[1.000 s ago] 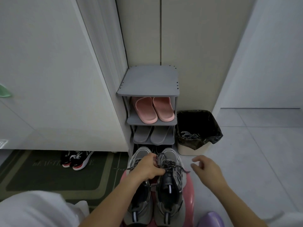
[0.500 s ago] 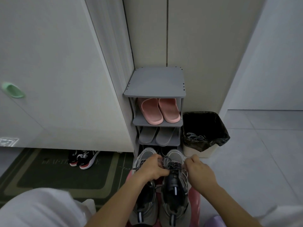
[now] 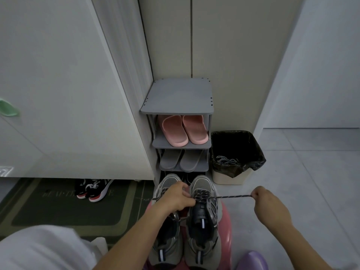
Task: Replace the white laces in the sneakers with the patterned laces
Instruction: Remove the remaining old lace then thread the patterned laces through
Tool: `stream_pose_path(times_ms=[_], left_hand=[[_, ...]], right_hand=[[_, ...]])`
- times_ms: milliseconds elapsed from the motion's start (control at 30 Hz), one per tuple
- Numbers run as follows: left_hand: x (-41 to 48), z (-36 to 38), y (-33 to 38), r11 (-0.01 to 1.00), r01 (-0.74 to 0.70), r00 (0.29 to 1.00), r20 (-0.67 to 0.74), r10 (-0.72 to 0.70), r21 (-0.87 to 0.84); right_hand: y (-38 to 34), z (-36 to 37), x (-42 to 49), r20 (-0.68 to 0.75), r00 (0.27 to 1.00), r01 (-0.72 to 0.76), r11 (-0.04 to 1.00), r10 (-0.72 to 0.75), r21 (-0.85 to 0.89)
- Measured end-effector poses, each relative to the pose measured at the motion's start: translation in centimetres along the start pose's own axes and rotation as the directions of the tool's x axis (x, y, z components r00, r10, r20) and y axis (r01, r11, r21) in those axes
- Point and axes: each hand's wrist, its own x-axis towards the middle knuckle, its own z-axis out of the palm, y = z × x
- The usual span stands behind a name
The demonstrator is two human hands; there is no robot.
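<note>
your left hand (image 3: 175, 198) reaches over the left sneaker (image 3: 167, 248), fingers curled on the patterned lace (image 3: 233, 196) at the right sneaker (image 3: 202, 230). the dark, speckled lace runs taut to your right hand (image 3: 270, 207), which pinches its end. both sneakers stand on the pink stool (image 3: 226, 230).
</note>
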Motion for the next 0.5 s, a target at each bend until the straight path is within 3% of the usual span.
stream_pose_path(times_ms=[333,500], left_hand=[[-0.2,0.1,0.2,0.985,-0.108,0.987,-0.104,0.123,0.136],[-0.7,-0.8,0.7,0.965,-0.145,0.977,-0.123,0.174,0.218]], right_hand=[[-0.5,-2.3,-0.6,0.011,0.999,0.039,0.991,-0.041,0.125],[-0.9,-3.9,-1.2,0.101,0.989,0.114,0.993,-0.11,-0.032]])
